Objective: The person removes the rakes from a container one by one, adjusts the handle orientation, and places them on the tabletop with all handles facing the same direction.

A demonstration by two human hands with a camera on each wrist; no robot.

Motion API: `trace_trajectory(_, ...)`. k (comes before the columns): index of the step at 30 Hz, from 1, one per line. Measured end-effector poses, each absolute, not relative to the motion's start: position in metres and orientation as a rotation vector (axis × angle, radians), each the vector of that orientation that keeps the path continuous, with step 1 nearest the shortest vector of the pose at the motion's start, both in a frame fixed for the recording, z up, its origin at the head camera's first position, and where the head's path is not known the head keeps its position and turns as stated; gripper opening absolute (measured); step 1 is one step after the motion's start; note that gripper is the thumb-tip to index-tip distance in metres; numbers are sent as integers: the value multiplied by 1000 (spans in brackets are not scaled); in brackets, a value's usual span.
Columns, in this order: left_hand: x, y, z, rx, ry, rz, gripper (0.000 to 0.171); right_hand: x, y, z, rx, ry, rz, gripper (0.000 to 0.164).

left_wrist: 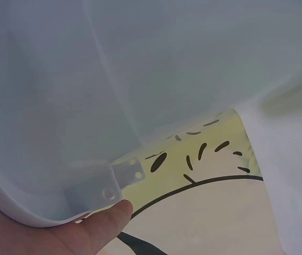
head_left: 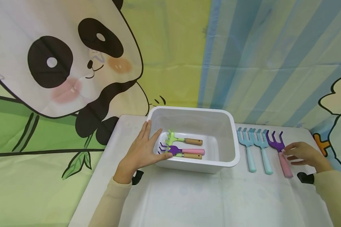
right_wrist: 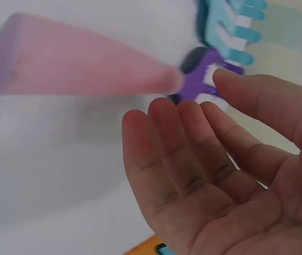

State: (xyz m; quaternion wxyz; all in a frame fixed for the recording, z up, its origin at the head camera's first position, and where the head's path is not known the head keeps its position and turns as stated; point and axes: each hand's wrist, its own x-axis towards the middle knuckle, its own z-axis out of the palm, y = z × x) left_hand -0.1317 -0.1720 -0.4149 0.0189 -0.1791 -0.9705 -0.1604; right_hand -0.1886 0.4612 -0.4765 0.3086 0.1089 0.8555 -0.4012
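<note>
My left hand rests at the near left corner of a white plastic tub, fingers spread along the left rim and thumb over the front rim. One of its fingers shows against the outside of the tub in the left wrist view. My right hand hovers beside a purple hand rake with a pink handle, holding nothing. Its fingers are loosely bent near the rake's neck. Left of this rake lie two light blue hand rakes, tines toward the back.
Inside the tub are a green hand rake with a wooden handle, a purple rake with a pink handle, and another wooden handle partly beneath it. A printed panda curtain hangs behind the white table.
</note>
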Motion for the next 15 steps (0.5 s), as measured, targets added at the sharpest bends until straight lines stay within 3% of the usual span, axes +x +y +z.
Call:
trace_trajectory(8,-132,-173,-416,-546,-3017,-496,114,-195,423,-428,-10,2437,-1080,52)
trace_trajectory(15,-131,-172,-416,-541,-3022,-491,115,-205,363,-370,-225,2467,-1116,43)
